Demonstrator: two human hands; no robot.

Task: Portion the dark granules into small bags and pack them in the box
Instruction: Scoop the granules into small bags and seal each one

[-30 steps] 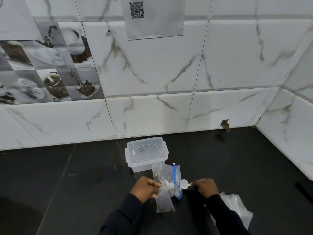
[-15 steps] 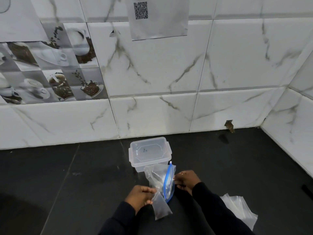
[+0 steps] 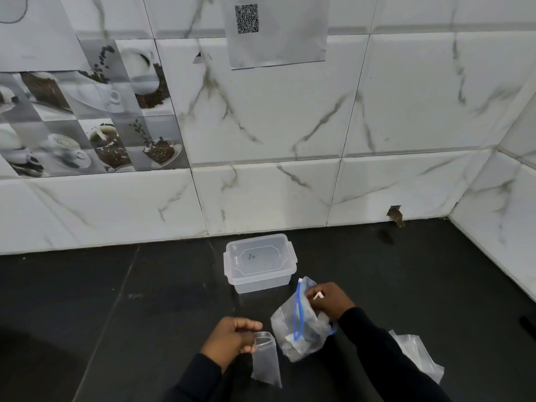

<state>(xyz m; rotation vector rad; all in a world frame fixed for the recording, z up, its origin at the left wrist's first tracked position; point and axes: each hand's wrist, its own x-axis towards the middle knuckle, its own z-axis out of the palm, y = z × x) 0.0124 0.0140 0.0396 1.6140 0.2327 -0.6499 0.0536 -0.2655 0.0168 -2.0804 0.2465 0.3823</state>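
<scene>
My left hand (image 3: 232, 340) pinches the open mouth of a small clear bag (image 3: 265, 362) that hangs down over the dark counter. Just to its right stands a larger zip bag with a blue seal (image 3: 298, 326), holding dark granules at its bottom. My right hand (image 3: 330, 300) is at this bag's opening, its fingers curled round a white spoon handle (image 3: 318, 295) that points into the bag; the spoon's bowl is hidden. A clear plastic box (image 3: 259, 262) with its lid on sits behind the bags, near the wall.
A pile of empty clear bags (image 3: 417, 355) lies on the black counter (image 3: 116, 300) by my right forearm. White marble tile walls close the back and the right side. A dark object (image 3: 528, 323) shows at the right edge.
My right hand moved the spoon from outside into the large bag's opening. My left hand shifted the small bag down and left, away from the large bag.
</scene>
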